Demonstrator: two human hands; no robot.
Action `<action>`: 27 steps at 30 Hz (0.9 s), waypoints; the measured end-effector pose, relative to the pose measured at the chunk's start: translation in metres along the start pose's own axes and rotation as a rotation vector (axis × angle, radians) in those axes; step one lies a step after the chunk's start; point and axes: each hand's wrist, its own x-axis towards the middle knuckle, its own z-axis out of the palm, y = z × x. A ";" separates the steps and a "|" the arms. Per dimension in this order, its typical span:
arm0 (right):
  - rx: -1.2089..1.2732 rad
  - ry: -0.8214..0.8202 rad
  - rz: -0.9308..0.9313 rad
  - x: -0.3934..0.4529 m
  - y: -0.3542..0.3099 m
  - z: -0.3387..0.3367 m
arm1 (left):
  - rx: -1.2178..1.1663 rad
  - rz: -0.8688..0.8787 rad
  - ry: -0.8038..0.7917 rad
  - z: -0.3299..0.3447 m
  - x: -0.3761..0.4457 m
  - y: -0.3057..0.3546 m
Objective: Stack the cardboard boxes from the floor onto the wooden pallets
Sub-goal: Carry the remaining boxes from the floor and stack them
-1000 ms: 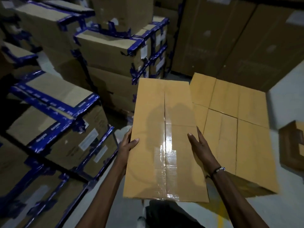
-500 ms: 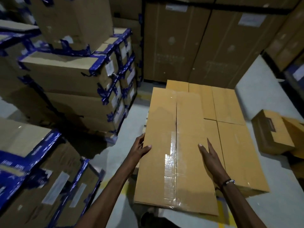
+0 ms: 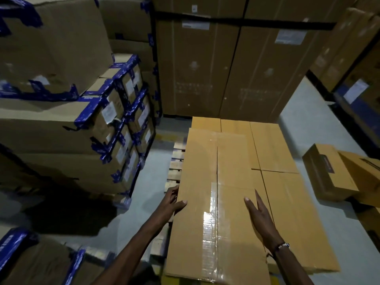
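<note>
Dim warehouse aisle, pale concrete floor (image 3: 304, 128), walled by tall strapped cartons (image 3: 226, 64) at the back and blue-taped boxes (image 3: 115, 112) stacked on the left. Low on the floor ahead, a wooden pallet (image 3: 176, 161), slats showing only at its left edge, already carrying a flat layer of tan boxes (image 3: 273, 149). Held over the pallet's near-left part, a long taped cardboard box (image 3: 213, 202), long axis running straight away from the body, seam and glossy tape down the middle. Left hand (image 3: 172, 202) gripping the left edge, thumb on top, fingers curled down the side. Right hand (image 3: 259, 214) laid flat on the lid near the right edge, fingers straight and spread, pressing rather than clasping. Both hands at the near half, box extending forward beyond them. Probably being lowered beside the layer; contact underneath not visible. More loose boxes (image 3: 329, 171) waiting on the floor at right, well apart from the pallet.
</note>
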 end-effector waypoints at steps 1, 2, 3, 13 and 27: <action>-0.002 0.009 0.001 0.007 -0.004 -0.001 | 0.003 -0.001 -0.002 0.000 0.010 0.004; -0.004 0.017 0.002 0.014 -0.008 -0.002 | 0.008 -0.004 -0.004 -0.001 0.020 0.008; -0.004 0.021 0.005 0.022 -0.013 -0.003 | 0.016 -0.006 -0.009 -0.001 0.030 0.013; -0.016 0.037 0.006 0.144 -0.061 -0.003 | 0.020 0.026 -0.031 -0.014 0.155 0.056; -0.041 0.026 0.059 0.395 -0.093 0.026 | -0.031 -0.064 -0.019 -0.054 0.412 0.071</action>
